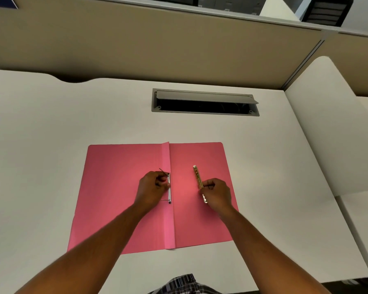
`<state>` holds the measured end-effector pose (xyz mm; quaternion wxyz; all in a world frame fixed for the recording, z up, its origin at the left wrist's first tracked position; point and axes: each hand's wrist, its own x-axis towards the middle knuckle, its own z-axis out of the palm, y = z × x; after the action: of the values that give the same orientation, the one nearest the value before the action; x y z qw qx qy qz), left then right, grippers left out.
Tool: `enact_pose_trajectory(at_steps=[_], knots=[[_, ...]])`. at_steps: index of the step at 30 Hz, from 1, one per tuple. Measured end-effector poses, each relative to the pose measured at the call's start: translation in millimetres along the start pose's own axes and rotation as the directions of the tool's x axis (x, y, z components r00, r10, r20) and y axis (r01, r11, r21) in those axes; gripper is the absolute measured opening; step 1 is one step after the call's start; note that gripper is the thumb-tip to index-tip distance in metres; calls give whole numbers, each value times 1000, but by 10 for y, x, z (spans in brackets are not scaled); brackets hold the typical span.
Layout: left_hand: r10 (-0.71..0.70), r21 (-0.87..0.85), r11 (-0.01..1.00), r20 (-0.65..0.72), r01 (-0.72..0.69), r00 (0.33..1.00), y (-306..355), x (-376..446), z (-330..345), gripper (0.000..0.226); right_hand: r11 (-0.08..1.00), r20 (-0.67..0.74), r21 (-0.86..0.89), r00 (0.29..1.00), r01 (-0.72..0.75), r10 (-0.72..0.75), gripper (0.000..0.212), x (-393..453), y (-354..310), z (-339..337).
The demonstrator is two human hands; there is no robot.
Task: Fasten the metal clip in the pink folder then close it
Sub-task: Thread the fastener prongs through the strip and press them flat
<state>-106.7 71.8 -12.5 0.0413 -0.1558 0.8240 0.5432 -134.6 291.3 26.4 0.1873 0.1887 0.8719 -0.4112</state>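
Both hands on open pink folder, flanking its spine.

Illumination is even, soft and moderately bright, with a warm cast. The white desk shows no glare. A brighter patch lies on the pink folder between the hands; shadows beneath the forearms are faint and diffuse. The cable hatch interior is black, without detail. Wide-angle distortion bows the partition and desk edges towards the frame borders. Overall focus is slightly soft; fine detail on the gold clip bar is illegible.
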Motion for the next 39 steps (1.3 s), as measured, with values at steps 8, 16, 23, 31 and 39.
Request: enact_pose_trajectory(at_steps=[8, 16, 23, 31, 39], knots=[[66, -17, 998, -95, -68, 993, -5, -10, -19, 22, 947, 259, 312, 966, -72, -12, 5, -262, -206, 215], [120, -8, 993, -132, -122, 984, 2, 6, -24, 24, 883, 403, 451, 912, -129, -72, 5, -374, -383, 359], [130, 83, 989, -90, -123, 987, 6, 23, -44, 26, 907, 398, 413, 912, -81, -100, 9, -372, -444, 467], [113, 101, 989, -77, -105, 991, -4, 32, -62, 27, 915, 386, 397, 917, -69, -98, 9, -348, -452, 499], [104, 104, 990, -62, -97, 993, 9, 47, -60, 23, 926, 364, 370, 928, -68, -77, 8, -332, -462, 489]])
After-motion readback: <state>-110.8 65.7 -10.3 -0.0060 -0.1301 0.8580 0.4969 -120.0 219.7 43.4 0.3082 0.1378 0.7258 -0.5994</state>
